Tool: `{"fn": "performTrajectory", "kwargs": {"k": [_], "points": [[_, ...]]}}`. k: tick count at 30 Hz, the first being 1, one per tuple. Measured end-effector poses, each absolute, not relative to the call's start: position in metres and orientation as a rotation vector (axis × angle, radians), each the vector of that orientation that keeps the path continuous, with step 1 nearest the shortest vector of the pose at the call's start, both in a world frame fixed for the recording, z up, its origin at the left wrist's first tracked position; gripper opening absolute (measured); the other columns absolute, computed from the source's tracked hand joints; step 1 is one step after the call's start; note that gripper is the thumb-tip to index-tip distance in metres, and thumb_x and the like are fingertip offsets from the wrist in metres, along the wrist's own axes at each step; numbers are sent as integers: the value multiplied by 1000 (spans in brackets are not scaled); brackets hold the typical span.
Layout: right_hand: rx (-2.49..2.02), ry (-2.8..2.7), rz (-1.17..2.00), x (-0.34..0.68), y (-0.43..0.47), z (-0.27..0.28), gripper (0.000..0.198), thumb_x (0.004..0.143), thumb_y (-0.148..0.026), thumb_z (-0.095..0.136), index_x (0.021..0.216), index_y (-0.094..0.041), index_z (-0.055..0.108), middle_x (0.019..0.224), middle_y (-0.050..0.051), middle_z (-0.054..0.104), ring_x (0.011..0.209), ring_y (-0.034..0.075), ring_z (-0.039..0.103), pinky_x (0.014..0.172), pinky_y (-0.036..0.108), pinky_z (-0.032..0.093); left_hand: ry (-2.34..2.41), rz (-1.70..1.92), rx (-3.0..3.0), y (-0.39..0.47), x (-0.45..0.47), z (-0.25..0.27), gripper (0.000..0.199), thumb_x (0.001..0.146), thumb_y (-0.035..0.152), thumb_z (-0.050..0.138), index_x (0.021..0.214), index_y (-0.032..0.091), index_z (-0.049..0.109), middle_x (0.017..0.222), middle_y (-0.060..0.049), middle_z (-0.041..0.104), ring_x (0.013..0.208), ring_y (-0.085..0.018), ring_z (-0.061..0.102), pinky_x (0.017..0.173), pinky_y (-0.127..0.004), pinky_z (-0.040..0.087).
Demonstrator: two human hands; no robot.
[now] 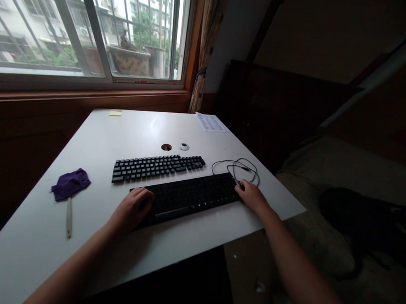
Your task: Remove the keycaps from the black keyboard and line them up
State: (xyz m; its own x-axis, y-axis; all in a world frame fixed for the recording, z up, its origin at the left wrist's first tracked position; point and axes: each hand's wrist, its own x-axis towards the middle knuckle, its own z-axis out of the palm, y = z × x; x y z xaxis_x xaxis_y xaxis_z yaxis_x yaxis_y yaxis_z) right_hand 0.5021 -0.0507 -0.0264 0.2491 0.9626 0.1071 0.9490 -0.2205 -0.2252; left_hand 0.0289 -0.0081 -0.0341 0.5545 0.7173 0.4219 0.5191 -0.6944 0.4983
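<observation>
On the white table (130,133), the black keyboard (191,192) is best steadied at its left end by the curled left hand (133,207), whose grip cannot be told. At its right, a thin metallic tool (236,182), pinched by the right hand (251,195), is best worked gently.

Two hands (140,201) (250,195), one keyboard (191,194), one keycap set (155,167), one cable (245,169)

Apparently a home: desk (133,131), curtain (208,40), barred window (94,28)
</observation>
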Motion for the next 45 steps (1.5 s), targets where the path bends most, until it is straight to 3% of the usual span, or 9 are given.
{"fn": "performTrajectory", "kwargs": {"k": [4, 7, 10, 16, 24, 33, 39, 45], "points": [[-1984, -1928, 212, 522, -60, -15, 23, 89, -34, 51, 98, -20, 66, 101, 9, 66, 98, 23, 61, 86, 31, 46, 1004, 892, 2473, -9, 28, -31, 11, 87, 13, 52, 91, 20, 61, 89, -5, 65, 83, -20, 60, 77, -32, 49], [-1847, -2097, 436, 540, -67, -4, 39, 83, -35, 61, 119, -21, 67, 118, 9, 61, 111, 24, 59, 95, 32, 46, 998, 880, 2475, -8, 28, -32, 11, 88, 14, 52, 91, 20, 60, 89, -5, 65, 83, -20, 60, 77, -31, 49], [-1836, -2212, 588, 549, -66, 5, 51, 77, -32, 69, 127, -23, 65, 123, 8, 59, 115, 25, 58, 103, 35, 43, 1002, 878, 2479, -7, 28, -35, 9, 90, 16, 52, 91, 20, 59, 89, -5, 64, 84, -20, 60, 77, -32, 49], [-1945, -2246, 539, 543, -54, 7, 45, 73, -20, 67, 118, -26, 70, 122, 6, 63, 109, 25, 62, 100, 36, 45, 985, 871, 2486, -6, 26, -38, 9, 92, 16, 51, 92, 20, 59, 90, -5, 64, 85, -20, 59, 79, -33, 48], [-1908, -2250, 453, 535, -60, 10, 40, 74, -16, 64, 110, -28, 72, 122, 2, 67, 109, 23, 64, 98, 34, 48, 1013, 875, 2511, -8, 27, -36, 9, 90, 15, 51, 91, 20, 58, 90, -5, 64, 85, -20, 60, 77, -32, 49], [-1941, -2146, 364, 536, -65, 2, 40, 72, -17, 67, 110, -27, 74, 127, 3, 68, 118, 25, 62, 108, 39, 43, 1014, 878, 2535, -8, 28, -33, 8, 89, 15, 52, 90, 20, 57, 88, -4, 63, 81, -19, 59, 75, -31, 49], [-1957, -2172, 482, 538, -58, 8, 41, 70, -18, 69, 109, -28, 75, 125, 1, 69, 122, 26, 60, 109, 37, 42, 1010, 871, 2569, -8, 31, -32, 8, 90, 16, 53, 90, 20, 60, 87, -5, 64, 82, -19, 60, 76, -31, 51], [-1995, -2212, 529, 538, -48, 16, 43, 67, -18, 72, 108, -29, 76, 128, 0, 68, 121, 26, 61, 108, 37, 41, 987, 884, 2580, -10, 32, -30, 21, 92, 20, 54, 108, 23, 66, 118, -9, 66, 104, -23, 64, 90, -39, 53]]}}
